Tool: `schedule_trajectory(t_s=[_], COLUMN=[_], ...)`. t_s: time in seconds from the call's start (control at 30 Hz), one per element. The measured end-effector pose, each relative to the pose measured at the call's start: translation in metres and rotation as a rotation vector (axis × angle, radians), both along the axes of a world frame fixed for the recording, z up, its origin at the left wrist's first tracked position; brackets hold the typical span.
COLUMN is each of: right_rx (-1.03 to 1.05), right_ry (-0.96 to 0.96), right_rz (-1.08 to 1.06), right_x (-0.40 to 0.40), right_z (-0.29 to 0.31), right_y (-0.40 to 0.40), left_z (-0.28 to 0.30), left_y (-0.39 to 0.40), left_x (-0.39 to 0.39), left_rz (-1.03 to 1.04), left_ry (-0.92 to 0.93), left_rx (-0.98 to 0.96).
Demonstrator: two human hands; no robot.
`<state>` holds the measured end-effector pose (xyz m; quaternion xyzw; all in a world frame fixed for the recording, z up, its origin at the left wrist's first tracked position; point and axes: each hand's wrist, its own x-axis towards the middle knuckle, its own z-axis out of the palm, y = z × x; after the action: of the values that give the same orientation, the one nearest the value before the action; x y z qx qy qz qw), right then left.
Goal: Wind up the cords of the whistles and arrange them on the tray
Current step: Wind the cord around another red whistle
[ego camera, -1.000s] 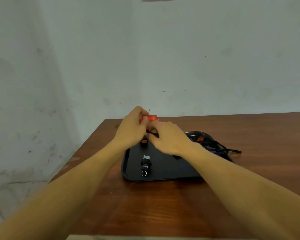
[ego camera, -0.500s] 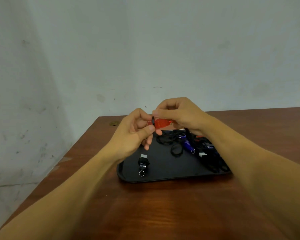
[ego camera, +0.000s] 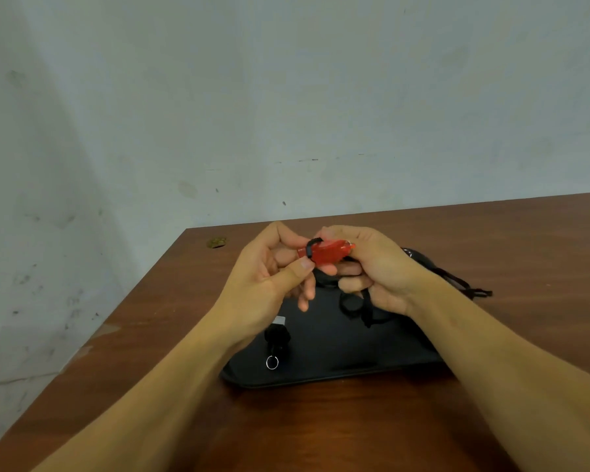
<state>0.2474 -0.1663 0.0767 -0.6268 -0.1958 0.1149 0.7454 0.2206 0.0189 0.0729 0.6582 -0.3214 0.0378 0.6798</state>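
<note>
Nearest the camera, two bare forearms reach forward over a brown wooden table (ego camera: 321, 434). A black tray (ego camera: 338, 356) lies flat on the table beyond them. Near its front left edge rests a black whistle (ego camera: 277, 336) with its cord wrapped around the body and a small metal ring (ego camera: 272, 362) at the near end.

Above the middle of the tray, both hands meet around a red whistle (ego camera: 327, 252), held clear of the tray. The left hand (ego camera: 269, 284) pinches the whistle's left end between thumb and fingers, where a loop of black cord (ego camera: 355, 303) crosses the red body. The right hand (ego camera: 378, 270) grasps the right end with curled fingers, and the cord hangs from under it in loose loops down onto the tray.

Behind the right wrist, more black cords (ego camera: 464, 287) spill off the tray's far right edge onto the table; what they belong to is hidden, possibly more whistles. A pale, scuffed wall (ego camera: 286, 97) stands behind the table.
</note>
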Motion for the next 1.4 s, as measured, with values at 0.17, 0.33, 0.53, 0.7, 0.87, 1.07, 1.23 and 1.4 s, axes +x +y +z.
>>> schedule_trajectory(t_s=[0.17, 0.33, 0.53, 0.7, 0.87, 1.07, 1.23, 1.4], right_rx=[-0.044, -0.103, -0.249, -0.392, -0.522, -0.597, -0.498, -0.367], right_ry=[-0.12, -0.379, -0.555, -0.557, -0.64, -0.879, -0.932, -0.719], right_rz=[-0.218, -0.388, -0.436, -0.397, -0.398, -0.5, -0.577, -0.5], right_x=[-0.002, -0.008, -0.011, -0.015, -0.022, -0.021, -0.017, -0.018], right_z=[-0.025, -0.029, -0.04, -0.043, -0.04, -0.033, -0.03, -0.025], right_y=[0.003, 0.004, 0.013, 0.01, 0.011, 0.003, -0.003, -0.005], left_z=[-0.01, -0.014, -0.015, -0.019, -0.019, -0.019, -0.017, -0.017], left_y=[-0.002, -0.008, -0.006, -0.004, 0.0, 0.013, 0.014, 0.013], left_x=[0.007, 0.007, 0.005, 0.006, 0.009, 0.007, -0.001, -0.009], left_rz=[-0.039, -0.044, 0.11, 0.342, 0.532, 0.62, 0.468, 0.267], left_ry=[0.041, 0.024, 0.001, -0.04, -0.099, -0.231, -0.138, -0.059], left_rx=[-0.02, -0.031, 0.044, 0.228, 0.311, 0.521, 0.458, 0.313])
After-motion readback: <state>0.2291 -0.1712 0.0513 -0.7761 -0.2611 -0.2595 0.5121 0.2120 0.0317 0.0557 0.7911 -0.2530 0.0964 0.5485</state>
